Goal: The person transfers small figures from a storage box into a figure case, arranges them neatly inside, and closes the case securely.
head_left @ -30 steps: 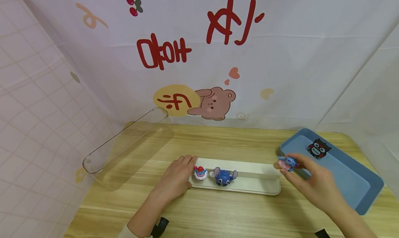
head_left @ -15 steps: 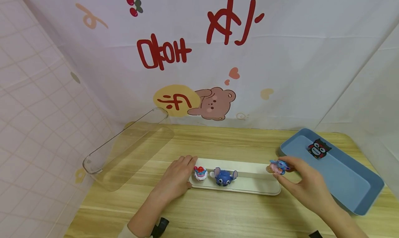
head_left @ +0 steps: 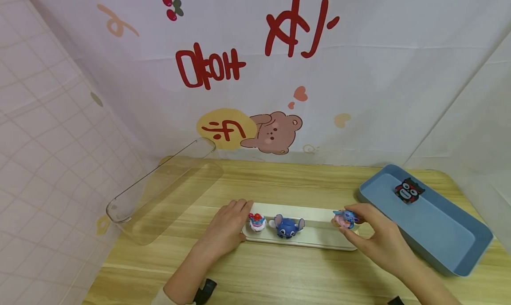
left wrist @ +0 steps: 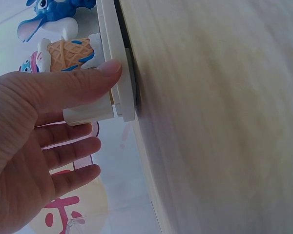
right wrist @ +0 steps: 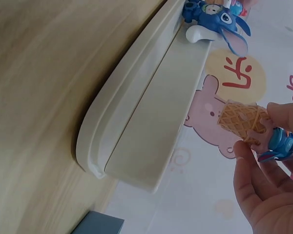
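My right hand (head_left: 379, 238) pinches a blue figurine with a waffle-cone base (right wrist: 244, 122) between thumb and fingers. It holds the figurine above the right end of a long white stepped display tray (head_left: 319, 238). At the tray's left end my left hand (head_left: 225, 227) grips the edge, thumb at the front, index finger behind. Beside that hand, a figurine with a red-topped white head (head_left: 257, 223) stands in the tray; the left wrist view shows its waffle-cone body (left wrist: 68, 53). To its right sits a dark blue big-eared figurine (head_left: 286, 227).
A blue tray (head_left: 443, 238) lies at the right, holding a black and red owl piece (head_left: 409, 190). A clear plastic cover (head_left: 167, 189) stands at the back left on the wooden table (head_left: 279, 278). A printed white cloth (head_left: 371, 83) hangs behind.
My right hand has moved left with the cone figurine, from beside the blue tray to over the white tray's right part. The left hand stays at the tray's left end.
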Demonstrator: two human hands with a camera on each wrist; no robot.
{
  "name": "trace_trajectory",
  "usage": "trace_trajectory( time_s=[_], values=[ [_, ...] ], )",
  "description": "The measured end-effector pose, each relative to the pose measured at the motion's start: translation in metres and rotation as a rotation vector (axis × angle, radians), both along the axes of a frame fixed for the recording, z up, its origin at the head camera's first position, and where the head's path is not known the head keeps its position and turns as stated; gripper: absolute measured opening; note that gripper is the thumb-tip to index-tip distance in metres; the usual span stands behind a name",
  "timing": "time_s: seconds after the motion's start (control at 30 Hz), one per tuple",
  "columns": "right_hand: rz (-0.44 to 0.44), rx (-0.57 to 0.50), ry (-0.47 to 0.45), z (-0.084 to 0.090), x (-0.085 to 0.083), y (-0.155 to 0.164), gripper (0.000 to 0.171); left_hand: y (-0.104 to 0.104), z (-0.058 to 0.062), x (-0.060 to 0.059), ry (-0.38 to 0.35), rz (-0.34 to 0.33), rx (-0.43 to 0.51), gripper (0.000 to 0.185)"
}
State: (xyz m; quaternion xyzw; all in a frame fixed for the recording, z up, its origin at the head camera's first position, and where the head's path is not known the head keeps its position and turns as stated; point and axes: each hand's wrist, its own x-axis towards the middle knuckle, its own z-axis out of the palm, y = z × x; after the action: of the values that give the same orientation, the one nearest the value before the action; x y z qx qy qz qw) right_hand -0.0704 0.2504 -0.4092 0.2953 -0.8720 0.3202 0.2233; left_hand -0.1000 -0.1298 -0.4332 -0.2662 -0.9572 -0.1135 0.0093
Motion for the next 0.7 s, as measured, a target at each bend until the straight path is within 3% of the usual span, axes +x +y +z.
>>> trace_trajectory(
  time_s=[0.43, 0.7],
  values=[
    [0.07, 0.017, 0.011, -0.009, -0.003, -0.014, 0.045, 0.0, 0.0, 0.0, -0.002, 0.0, -0.004, 0.09],
    [0.095, 0.04, -0.032, -0.016, -0.005, -0.022, 0.052, 0.0, -0.001, 0.0, 0.015, -0.007, -0.006, 0.091]
  ],
)
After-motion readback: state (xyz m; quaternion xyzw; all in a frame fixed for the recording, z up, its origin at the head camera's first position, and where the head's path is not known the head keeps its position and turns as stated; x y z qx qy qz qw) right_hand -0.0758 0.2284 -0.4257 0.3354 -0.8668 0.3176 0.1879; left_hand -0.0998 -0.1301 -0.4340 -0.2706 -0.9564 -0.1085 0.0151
